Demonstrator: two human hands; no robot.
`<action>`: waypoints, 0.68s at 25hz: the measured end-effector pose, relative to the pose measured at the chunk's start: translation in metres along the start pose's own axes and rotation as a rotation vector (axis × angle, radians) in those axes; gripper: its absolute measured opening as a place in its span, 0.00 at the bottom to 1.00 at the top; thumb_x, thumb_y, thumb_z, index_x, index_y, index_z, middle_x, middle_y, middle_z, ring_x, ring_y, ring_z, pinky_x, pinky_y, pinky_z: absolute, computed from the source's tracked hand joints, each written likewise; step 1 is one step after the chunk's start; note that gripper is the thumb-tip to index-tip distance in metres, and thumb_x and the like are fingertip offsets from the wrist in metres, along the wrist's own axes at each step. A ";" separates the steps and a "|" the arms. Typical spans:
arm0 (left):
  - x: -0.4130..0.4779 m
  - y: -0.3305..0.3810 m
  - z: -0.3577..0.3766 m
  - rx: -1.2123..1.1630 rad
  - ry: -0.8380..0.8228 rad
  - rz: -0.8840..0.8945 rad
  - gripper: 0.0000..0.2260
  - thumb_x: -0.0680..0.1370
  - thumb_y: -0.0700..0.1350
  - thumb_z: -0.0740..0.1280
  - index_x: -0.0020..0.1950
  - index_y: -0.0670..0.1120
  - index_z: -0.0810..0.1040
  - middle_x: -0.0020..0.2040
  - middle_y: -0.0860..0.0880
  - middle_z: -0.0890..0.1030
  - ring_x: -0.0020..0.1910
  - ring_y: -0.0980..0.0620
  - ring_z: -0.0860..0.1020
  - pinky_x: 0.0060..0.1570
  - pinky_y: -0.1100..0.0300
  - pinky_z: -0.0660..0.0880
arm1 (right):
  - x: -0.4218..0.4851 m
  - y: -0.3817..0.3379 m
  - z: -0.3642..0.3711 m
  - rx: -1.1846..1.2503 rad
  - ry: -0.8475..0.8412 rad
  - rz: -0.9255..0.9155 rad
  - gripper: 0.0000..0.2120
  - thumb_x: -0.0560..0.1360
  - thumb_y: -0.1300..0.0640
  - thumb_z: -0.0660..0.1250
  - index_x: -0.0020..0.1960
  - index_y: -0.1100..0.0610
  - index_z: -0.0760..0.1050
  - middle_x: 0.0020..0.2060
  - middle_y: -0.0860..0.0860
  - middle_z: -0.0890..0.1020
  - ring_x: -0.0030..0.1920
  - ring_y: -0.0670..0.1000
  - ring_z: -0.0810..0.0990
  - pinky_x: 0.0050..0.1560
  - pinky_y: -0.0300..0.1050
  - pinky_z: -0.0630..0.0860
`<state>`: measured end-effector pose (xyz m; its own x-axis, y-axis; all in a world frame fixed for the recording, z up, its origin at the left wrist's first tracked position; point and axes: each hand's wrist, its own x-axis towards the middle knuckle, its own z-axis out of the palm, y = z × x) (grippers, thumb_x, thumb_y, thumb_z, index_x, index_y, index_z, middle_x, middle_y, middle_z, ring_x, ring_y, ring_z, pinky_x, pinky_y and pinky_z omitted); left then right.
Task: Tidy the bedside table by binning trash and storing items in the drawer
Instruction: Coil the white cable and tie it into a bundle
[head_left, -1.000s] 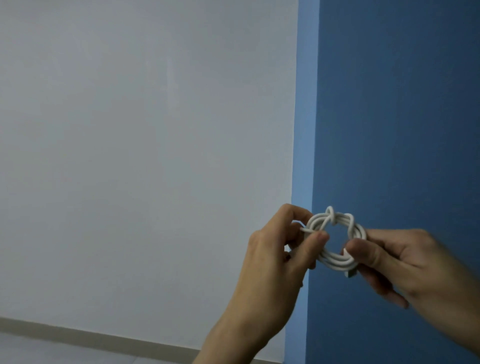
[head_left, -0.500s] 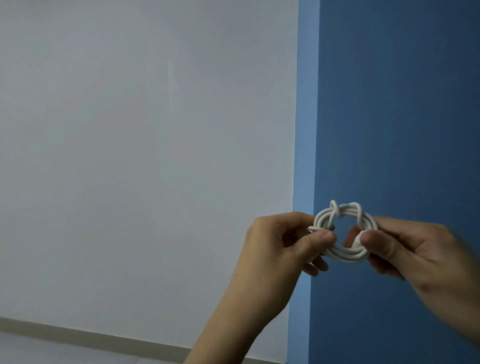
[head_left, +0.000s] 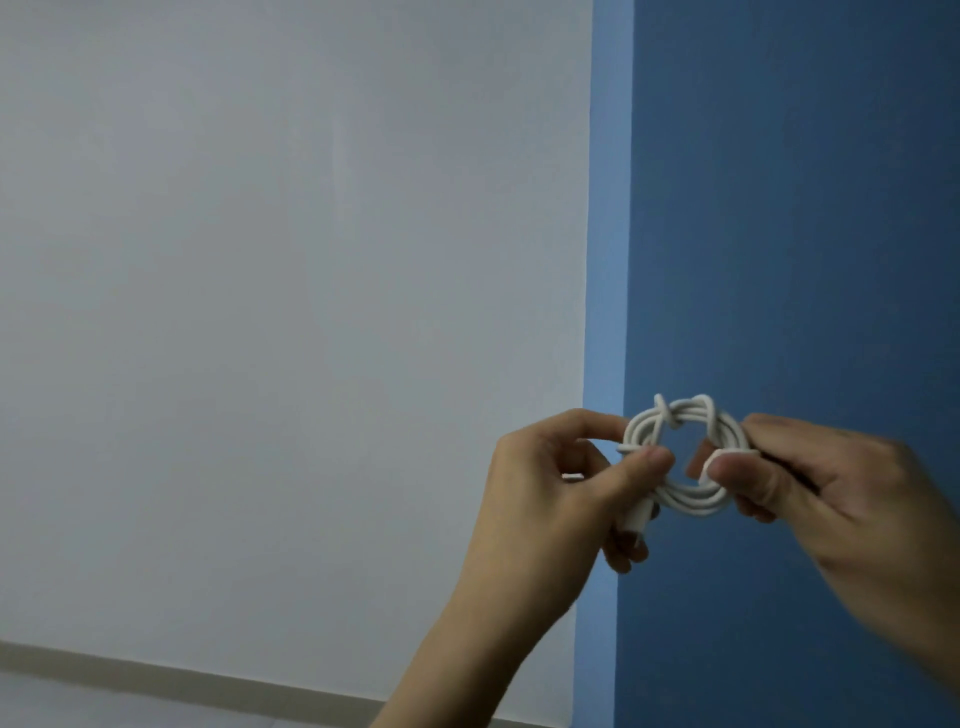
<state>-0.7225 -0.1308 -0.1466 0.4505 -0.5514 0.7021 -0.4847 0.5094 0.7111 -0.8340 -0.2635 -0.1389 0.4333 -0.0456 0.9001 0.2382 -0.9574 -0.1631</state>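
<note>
Behind the hands, a white wall was met by a blue wall. A coiled white cable was held in mid-air. Its left side was pinched by thumb and forefinger of the left hand, its right side by thumb and fingers of the right hand. Between the two grips the coil was kept upright as a small ring of several loops, wrapped over at the top, with one plug end lying against the left fingers.
</note>
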 end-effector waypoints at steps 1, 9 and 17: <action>0.000 0.001 -0.002 -0.049 -0.031 -0.023 0.08 0.72 0.43 0.70 0.47 0.38 0.81 0.31 0.41 0.78 0.22 0.50 0.75 0.23 0.63 0.72 | 0.001 0.000 -0.001 0.059 0.005 0.045 0.24 0.69 0.30 0.56 0.39 0.48 0.77 0.30 0.47 0.76 0.29 0.44 0.75 0.29 0.32 0.71; -0.001 0.000 -0.003 -0.086 -0.089 -0.038 0.06 0.76 0.39 0.66 0.49 0.38 0.82 0.37 0.44 0.81 0.33 0.52 0.81 0.36 0.60 0.80 | 0.002 -0.006 -0.005 0.374 -0.135 0.188 0.27 0.61 0.24 0.61 0.40 0.44 0.83 0.35 0.49 0.82 0.31 0.45 0.78 0.34 0.40 0.76; -0.002 0.000 0.000 -0.133 -0.021 0.000 0.06 0.74 0.37 0.68 0.48 0.39 0.83 0.41 0.42 0.85 0.39 0.51 0.82 0.44 0.59 0.81 | 0.003 -0.015 -0.009 0.577 -0.078 0.270 0.28 0.52 0.29 0.71 0.43 0.46 0.84 0.37 0.53 0.86 0.36 0.49 0.85 0.37 0.36 0.80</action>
<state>-0.7234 -0.1302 -0.1480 0.4339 -0.5646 0.7021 -0.3802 0.5918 0.7108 -0.8443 -0.2520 -0.1295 0.6005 -0.2217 0.7682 0.5317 -0.6068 -0.5908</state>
